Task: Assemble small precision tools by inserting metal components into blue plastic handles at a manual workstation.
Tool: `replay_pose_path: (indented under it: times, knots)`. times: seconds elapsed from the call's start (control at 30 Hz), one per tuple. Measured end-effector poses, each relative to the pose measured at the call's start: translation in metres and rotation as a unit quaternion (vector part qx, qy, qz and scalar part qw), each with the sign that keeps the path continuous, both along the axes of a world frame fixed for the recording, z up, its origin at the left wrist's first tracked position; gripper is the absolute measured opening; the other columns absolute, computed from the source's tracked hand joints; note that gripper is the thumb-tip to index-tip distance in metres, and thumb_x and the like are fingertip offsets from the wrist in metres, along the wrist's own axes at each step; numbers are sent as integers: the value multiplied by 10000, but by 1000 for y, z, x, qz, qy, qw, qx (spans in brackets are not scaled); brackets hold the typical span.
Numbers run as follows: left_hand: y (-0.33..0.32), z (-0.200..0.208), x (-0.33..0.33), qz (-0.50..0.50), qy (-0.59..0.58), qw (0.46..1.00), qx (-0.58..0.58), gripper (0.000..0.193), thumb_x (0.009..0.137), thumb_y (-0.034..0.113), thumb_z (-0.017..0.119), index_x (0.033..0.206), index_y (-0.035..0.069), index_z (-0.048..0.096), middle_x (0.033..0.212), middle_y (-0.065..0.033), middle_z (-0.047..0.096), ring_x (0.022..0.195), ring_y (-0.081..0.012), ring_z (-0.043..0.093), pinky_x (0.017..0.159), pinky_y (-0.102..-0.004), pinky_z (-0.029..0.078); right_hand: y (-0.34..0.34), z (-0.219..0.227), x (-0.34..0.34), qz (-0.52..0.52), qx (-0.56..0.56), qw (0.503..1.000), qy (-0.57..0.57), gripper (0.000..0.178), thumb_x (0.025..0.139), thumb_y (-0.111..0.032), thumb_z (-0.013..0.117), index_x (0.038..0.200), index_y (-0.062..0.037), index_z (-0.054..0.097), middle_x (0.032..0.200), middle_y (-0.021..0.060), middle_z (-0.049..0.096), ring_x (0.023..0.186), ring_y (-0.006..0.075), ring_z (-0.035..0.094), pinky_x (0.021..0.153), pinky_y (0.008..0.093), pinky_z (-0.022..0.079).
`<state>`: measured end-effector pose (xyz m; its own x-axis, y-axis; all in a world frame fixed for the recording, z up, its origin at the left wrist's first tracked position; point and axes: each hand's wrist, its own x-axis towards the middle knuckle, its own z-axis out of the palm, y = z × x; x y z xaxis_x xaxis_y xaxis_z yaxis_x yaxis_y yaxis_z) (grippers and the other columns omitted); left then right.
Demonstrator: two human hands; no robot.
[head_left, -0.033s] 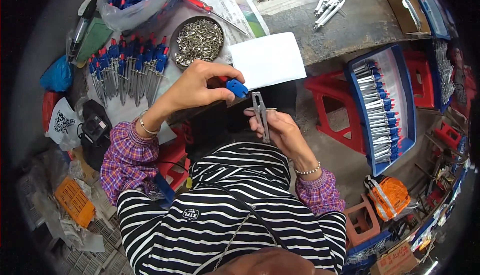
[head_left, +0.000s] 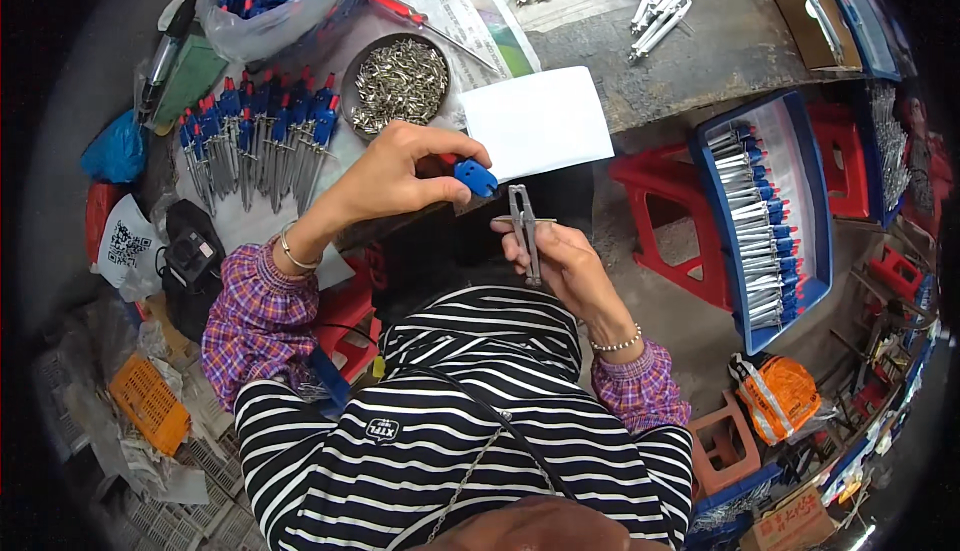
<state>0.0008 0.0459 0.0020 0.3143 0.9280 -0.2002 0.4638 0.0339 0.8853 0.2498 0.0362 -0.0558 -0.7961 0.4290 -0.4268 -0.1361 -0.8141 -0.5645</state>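
Observation:
My left hand [head_left: 400,173] pinches a small blue plastic head [head_left: 476,179] with a red tip between thumb and fingers, near the table's front edge. My right hand [head_left: 572,266] is closed on a slim grey metal two-legged piece [head_left: 530,236], held upright with a thin rod crossing it. The blue head is just left of the metal piece's upper end, with a small gap between them. Beyond both hands lies a white sheet of paper [head_left: 540,121]. A round bowl [head_left: 348,91] of small metal pins [head_left: 402,81] stands behind my left hand.
Rows of blue-headed metal pieces [head_left: 265,141] lie at left below a plastic bag [head_left: 220,31] of blue and red parts. A red screwdriver [head_left: 405,11] lies near the bowl. Loose silver legs [head_left: 660,26] lie at the back. At right, a blue tray [head_left: 822,201] rests by a red stool [head_left: 665,206].

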Motion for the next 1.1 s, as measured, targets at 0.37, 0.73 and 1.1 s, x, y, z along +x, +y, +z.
replay_pose_path:
  times: [0.37, 0.73, 1.1]
  knots:
    - [-3, -6, 5, -31, -21, 999, 38, 332, 658, 90, 741, 972, 15, 665, 821, -102, 682, 707, -160, 649, 654, -268, 510, -5, 16, -4, -14, 73, 982, -172, 79, 857, -50, 512, 898, -3, 561, 713, 52, 589, 587, 85, 533, 522, 197, 404]
    - [-27, -9, 9, -36, -84, 994, 56, 331, 659, 106, 724, 970, 17, 654, 752, -90, 653, 652, -184, 614, 604, -295, 476, -17, 15, -6, 36, 115, 980, -161, 109, 871, -56, 499, 878, 29, 567, 660, 82, 580, 516, 102, 512, 489, 210, 413]
    - [-43, -18, -8, -1, -113, 988, 106, 297, 648, 99, 716, 924, 14, 646, 754, -107, 644, 648, -222, 609, 601, -321, 467, -17, 17, -13, 46, 109, 980, -158, 155, 892, -108, 552, 857, 41, 575, 661, 80, 575, 516, 86, 462, 494, 207, 388]
